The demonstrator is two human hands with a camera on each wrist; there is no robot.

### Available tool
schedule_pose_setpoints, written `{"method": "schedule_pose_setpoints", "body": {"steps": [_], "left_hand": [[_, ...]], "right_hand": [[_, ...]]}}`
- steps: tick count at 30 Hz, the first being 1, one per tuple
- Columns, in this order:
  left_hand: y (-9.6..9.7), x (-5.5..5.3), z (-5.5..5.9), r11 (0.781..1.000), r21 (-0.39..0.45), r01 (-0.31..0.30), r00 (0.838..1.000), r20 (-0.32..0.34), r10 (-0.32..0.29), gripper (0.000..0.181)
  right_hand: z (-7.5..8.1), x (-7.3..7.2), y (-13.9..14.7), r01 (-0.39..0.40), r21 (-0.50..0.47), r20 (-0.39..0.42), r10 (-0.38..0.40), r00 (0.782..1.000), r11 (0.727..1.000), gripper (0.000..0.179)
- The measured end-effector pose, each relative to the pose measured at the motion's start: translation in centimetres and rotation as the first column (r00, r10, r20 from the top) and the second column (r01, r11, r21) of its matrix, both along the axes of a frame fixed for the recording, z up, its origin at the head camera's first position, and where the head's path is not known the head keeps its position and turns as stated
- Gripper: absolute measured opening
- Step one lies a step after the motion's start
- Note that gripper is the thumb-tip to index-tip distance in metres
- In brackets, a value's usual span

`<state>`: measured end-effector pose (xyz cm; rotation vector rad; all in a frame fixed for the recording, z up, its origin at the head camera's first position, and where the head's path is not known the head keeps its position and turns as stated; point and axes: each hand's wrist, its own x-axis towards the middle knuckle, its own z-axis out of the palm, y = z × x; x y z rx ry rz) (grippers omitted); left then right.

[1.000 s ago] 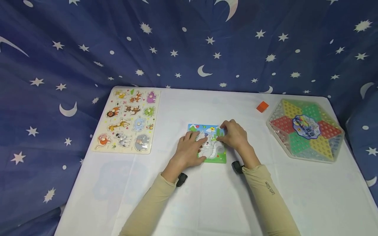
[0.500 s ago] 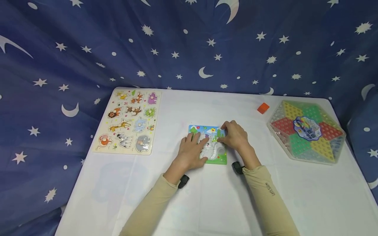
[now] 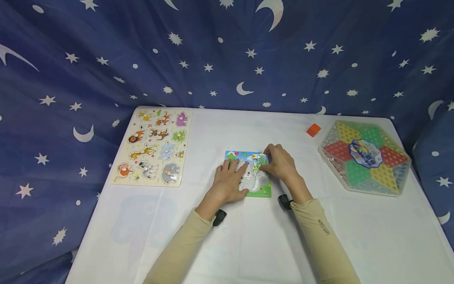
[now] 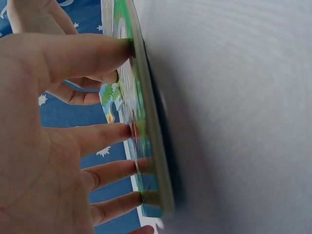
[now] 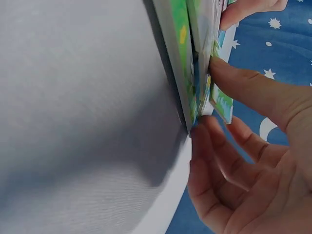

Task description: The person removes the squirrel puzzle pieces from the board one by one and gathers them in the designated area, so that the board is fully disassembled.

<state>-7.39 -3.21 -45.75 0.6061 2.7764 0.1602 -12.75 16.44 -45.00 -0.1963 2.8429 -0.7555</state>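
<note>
A small squirrel jigsaw puzzle (image 3: 253, 189) with a blue and green border lies on the white table in the head view. My left hand (image 3: 227, 182) lies over its left part, fingers spread and fairly straight. Fingertips and thumb touch the face of the puzzle in the left wrist view. At the upper right corner, my right hand (image 3: 281, 163) pinches a jigsaw piece (image 3: 261, 159) printed with a green tree. That piece (image 5: 223, 105) is tilted up off the board in the right wrist view. The puzzle's left middle is hidden under my left hand.
A wooden animal peg puzzle (image 3: 161, 154) lies at the left. An orange block (image 3: 313, 129) sits toward the back right, beside a hexagonal Chinese checkers box (image 3: 354, 179). Behind the table (image 3: 255, 244) hangs a blue curtain (image 3: 198, 47) with stars and moons.
The tree piece at the puzzle's upper right corner has tilted up in my right hand's fingers. My left hand has moved slightly right and down since the first frame, still on the puzzle.
</note>
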Motion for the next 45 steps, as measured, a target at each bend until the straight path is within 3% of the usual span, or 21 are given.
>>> {"method": "schedule_pose_setpoints", "body": {"steps": [11, 25, 31, 36, 42, 45], "left_hand": [[-0.1, 0.0, 0.1, 1.0, 0.017, 0.001, 1.0, -0.001, -0.001, 0.083], [-0.2, -0.1, 0.1, 1.0, 0.016, 0.006, 1.0, -0.004, -0.006, 0.083], [-0.3, 0.0, 0.0, 1.0, 0.022, 0.007, 1.0, -0.007, -0.007, 0.083], [-0.4, 0.0, -0.2, 1.0, 0.02, 0.005, 1.0, 0.0, -0.005, 0.083], [-0.5, -0.2, -0.3, 0.998, 0.06, -0.003, 1.0, 0.002, 0.003, 0.082], [-0.5, -0.2, -0.4, 0.996, 0.084, -0.005, 1.0, 0.002, 0.005, 0.081]], "right_hand": [[-0.8, 0.3, 0.6, -0.008, -0.254, -0.028, 0.001, 1.0, 0.967, 0.033], [-0.5, 0.1, 0.7, 0.052, -0.314, 0.043, -0.041, 0.998, 0.948, 0.03], [-0.9, -0.5, 0.9, 0.08, -0.429, 0.079, -0.051, 0.996, 0.9, 0.031], [-1.3, -1.3, 1.1, 0.152, -0.506, 0.085, -0.126, 0.988, 0.849, 0.031], [-2.0, -3.0, 2.2, 0.203, -0.586, 0.064, -0.205, 0.977, 0.785, 0.032], [-2.3, -4.1, 2.9, 0.211, -0.598, 0.042, -0.232, 0.972, 0.773, 0.032]]}}
